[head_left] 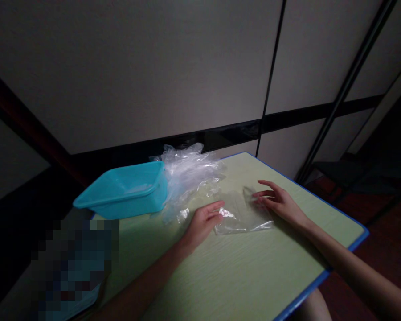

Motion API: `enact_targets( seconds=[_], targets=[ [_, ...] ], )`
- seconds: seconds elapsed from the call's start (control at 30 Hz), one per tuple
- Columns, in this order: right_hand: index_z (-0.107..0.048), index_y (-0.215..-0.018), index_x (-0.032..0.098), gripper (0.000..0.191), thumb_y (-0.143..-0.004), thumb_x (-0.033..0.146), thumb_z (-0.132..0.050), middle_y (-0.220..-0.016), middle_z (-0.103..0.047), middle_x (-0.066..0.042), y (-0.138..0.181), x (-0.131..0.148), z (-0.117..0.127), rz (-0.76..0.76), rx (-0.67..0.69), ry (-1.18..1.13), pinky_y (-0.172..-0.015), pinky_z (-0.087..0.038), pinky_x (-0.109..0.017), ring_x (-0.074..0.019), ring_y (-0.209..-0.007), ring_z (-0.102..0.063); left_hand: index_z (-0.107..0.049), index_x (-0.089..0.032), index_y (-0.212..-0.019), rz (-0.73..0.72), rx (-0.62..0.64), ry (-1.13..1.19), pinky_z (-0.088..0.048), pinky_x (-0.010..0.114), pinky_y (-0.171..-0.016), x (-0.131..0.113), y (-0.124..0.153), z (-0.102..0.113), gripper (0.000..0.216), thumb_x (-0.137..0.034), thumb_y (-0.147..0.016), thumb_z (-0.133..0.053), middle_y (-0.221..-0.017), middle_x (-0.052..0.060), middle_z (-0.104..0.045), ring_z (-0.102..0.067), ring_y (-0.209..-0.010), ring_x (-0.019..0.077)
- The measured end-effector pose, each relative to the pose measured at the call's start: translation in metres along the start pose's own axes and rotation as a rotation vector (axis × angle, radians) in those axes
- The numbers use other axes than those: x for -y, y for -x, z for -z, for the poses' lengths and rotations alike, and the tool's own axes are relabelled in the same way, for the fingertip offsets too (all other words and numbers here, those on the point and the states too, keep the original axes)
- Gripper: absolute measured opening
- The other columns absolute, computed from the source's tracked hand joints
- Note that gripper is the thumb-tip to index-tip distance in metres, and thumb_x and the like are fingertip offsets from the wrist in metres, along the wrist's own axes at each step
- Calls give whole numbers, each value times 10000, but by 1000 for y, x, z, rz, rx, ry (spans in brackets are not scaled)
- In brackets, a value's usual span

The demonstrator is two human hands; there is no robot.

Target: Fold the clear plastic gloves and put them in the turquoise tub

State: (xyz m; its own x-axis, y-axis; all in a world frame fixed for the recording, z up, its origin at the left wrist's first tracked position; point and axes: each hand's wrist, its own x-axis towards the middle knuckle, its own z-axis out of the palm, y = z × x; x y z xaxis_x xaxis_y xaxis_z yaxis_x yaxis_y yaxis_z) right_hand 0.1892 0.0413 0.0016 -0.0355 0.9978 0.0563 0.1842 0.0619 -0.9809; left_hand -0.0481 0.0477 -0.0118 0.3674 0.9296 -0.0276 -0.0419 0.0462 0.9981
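Note:
A clear plastic bag (242, 218) lies flat on the table in front of me, creased and shiny along its near edge. My left hand (202, 223) rests at the bag's left edge, fingers stretched out and thumb a little apart from them. Over the right side of the bag is my right hand (282, 205), its fingers spread and slightly bent, with no firm hold on the plastic to be seen. Behind and left of the bag is a heap of crumpled clear plastic bags (192, 171).
A turquoise plastic basin (132, 209) stands at the table's back left, against the heap. The pale green table (234, 276) has a blue rim. A cabinet with light panels (173, 76) rises behind it. A blurred-out object (80, 267) is at the lower left.

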Motion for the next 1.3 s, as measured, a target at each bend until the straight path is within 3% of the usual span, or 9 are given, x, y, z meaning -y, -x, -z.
enact_targets(
  seconds=[0.2, 0.47, 0.63, 0.77, 0.97, 1.3],
  targets=[
    [-357, -1191, 210, 518, -736, 346, -562, -1151, -523, -137, 17, -11, 9, 120, -40, 149, -745, -518, -374, -240, -955, -577, -575, -138, -1102, -4, -29, -20, -431, 352, -873, 3, 2, -4, 474, -74, -639, -653, -1198, 99, -541, -535, -1041, 252],
    [-368, -1199, 257, 470, -764, 313, -539, -1304, -364, -112, 35, -18, 4, 202, -32, 231, -753, -535, -359, -250, -1070, -503, -648, -158, -970, -14, -70, 0, -401, 387, -927, 5, 3, -7, 385, -49, -601, -663, -1218, 80, -527, -514, -1077, 260],
    [-283, -1294, 314, 526, -810, 299, -489, -1408, -194, -79, 36, -11, -1, 273, -8, 250, -726, -538, -336, -242, -1137, -436, -638, -159, -1001, -25, -77, -41, -399, 410, -923, 5, 4, -7, 404, -40, -615, -650, -1217, 89, -526, -525, -1057, 259],
    [-190, -1345, 361, 542, -858, 314, -422, -1458, -59, -42, 38, -2, -3, 316, 61, 291, -792, -506, -377, -234, -1137, -433, -634, -156, -1011, -40, -71, -55, -391, 408, -929, 6, 4, -7, 397, -47, -630, -646, -1210, 90, -531, -529, -1051, 255],
    [-123, -1371, 358, 561, -873, 337, -383, -1463, -74, -45, 36, 4, -6, 319, 169, 326, -884, -437, -430, -229, -1106, -469, -631, -169, -1018, -48, -52, -35, -408, 389, -916, 6, 5, -7, 402, -48, -635, -641, -1190, 77, -549, -530, -1048, 247],
    [-141, -1376, 311, 570, -868, 331, -398, -1448, -149, -49, 34, 4, -4, 209, 300, 154, -782, -501, -356, -215, -1091, -463, -628, -176, -1025, -30, -57, -76, -427, 383, -893, 6, 4, -8, 390, -56, -654, -617, -1209, 67, -534, -532, -1044, 243]
  ],
)
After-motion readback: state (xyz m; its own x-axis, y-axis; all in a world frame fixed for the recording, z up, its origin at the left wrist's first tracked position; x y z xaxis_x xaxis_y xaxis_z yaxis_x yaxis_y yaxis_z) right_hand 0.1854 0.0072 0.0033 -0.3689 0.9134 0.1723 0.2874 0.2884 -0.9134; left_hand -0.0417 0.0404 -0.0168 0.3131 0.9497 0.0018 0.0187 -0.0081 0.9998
